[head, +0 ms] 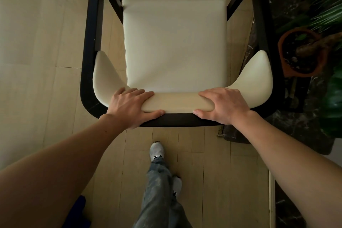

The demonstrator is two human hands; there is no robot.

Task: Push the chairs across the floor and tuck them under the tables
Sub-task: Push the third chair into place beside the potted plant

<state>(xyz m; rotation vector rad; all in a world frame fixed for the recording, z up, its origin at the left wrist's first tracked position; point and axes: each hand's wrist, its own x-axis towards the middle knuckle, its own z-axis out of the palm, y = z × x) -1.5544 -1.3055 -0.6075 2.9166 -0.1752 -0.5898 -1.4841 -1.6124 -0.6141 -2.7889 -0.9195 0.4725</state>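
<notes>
A person grips the padded backrest of a cream-seated, black-framed chair [174, 42] at the centre of the frame, left hand [129, 105] and right hand [222, 105] each clamped over its top edge, thumbs behind; a terracotta plant pot [283, 50] stands close beside it at right, pale wooden floor [37, 61] beneath, one white trainer [157, 151] forward

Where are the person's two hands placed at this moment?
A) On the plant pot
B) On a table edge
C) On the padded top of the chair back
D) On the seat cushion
C: the left hand and right hand both grip the padded chair back.
</notes>
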